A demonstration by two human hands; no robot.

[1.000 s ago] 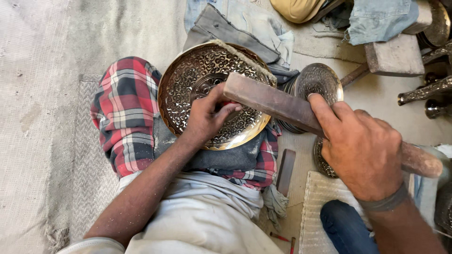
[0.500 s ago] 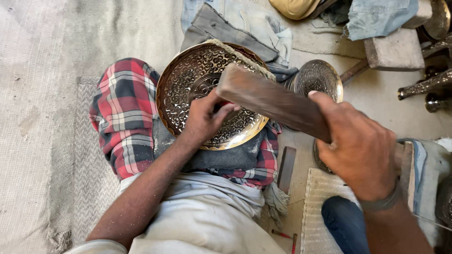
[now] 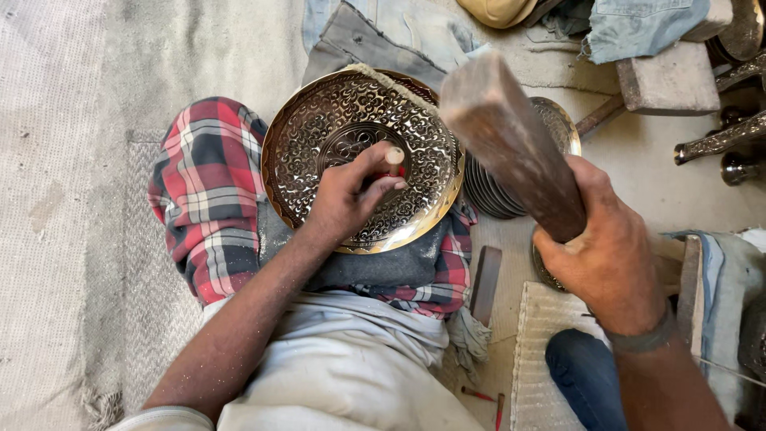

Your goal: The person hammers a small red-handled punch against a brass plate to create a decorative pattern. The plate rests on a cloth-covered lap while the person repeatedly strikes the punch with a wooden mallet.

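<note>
One shiny plate point(image 3: 319, 144) rests on the checked cloth point(image 3: 203, 183) over the lap, and the left hand point(image 3: 351, 195) pinches one small punch point(image 3: 393, 162) upright on the plate's middle. To the right, a stack of plates point(image 3: 487, 187) stands on the floor beside one wood block point(image 3: 666, 80). The right hand point(image 3: 610, 259) is wrapped tight around one wooden mallet point(image 3: 511, 140), which is now lifted higher and looms nearer than a moment ago, while the left hand stays on the plate.

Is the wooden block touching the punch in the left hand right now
No, the wooden block in the right hand is raised clear of the punch.
</note>
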